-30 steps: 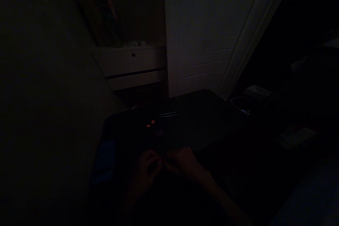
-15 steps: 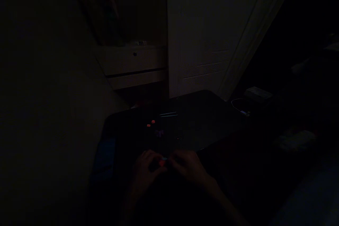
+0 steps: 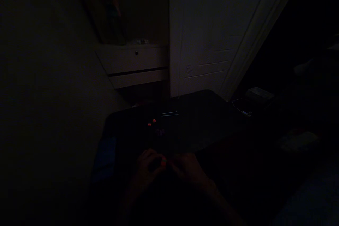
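Observation:
The picture is very dark. My left hand [image 3: 148,166] pinches a small orange-red piece [image 3: 163,162] with a greenish spot between thumb and fingers, over the near edge of a dark table [image 3: 201,109]. Close on its right, my right hand [image 3: 189,167] has its fingers drawn together against or just beside the piece; what they hold, if anything, is lost in shadow. Beyond the hands lie two small orange pieces [image 3: 154,121] and a purple cluster [image 3: 160,132]. Two thin, pale sticks [image 3: 169,114] rest farther back.
A flat bluish object [image 3: 106,155] lies at the table's left side. Behind the table stand a drawer unit [image 3: 137,60] and a white door [image 3: 203,42]. To the right are a pale box [image 3: 259,93] and a white cable [image 3: 237,104].
The orange-red piece in my left hand shows more of its face and a greenish spot. My right hand has shifted slightly. The view has moved a little.

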`<state>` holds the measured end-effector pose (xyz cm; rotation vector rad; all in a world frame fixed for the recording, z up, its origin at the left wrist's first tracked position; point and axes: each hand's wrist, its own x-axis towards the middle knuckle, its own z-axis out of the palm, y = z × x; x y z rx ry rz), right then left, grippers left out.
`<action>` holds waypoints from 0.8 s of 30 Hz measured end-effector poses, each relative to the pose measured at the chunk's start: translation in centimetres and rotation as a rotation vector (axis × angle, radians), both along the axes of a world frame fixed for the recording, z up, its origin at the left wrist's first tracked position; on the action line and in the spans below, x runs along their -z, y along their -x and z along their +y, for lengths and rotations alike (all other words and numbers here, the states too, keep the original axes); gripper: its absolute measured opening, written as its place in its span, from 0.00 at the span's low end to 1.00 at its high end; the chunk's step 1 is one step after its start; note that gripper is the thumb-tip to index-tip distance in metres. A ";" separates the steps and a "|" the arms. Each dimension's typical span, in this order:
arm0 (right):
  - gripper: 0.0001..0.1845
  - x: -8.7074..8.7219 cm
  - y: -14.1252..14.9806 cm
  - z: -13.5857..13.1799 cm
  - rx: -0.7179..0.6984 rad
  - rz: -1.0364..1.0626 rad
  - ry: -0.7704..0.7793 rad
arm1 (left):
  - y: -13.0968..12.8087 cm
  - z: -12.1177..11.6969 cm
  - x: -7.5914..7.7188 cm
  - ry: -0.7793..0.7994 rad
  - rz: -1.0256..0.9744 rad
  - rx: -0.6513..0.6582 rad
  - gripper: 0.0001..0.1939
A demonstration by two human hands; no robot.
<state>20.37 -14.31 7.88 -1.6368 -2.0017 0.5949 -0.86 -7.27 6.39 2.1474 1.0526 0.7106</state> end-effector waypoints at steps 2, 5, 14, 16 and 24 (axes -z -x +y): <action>0.15 -0.3 -0.1 0.2 -0.033 -0.005 0.035 | -0.2 -0.1 -0.1 0.003 0.001 -0.022 0.11; 0.14 -0.8 -0.4 0.6 -0.068 -0.008 0.057 | -0.3 -0.2 -0.2 0.002 0.012 -0.042 0.10; 0.13 -0.5 -0.9 1.6 -0.096 0.074 0.050 | -0.7 -0.2 0.3 -0.039 -0.026 -0.051 0.06; 0.14 -0.4 -0.9 2.0 -0.052 0.125 0.030 | -0.9 -0.1 0.5 -0.021 -0.056 -0.107 0.07; 0.18 -0.9 -2.2 4.0 0.006 0.023 0.030 | -1.0 0.0 0.6 -0.006 -0.045 -0.177 0.14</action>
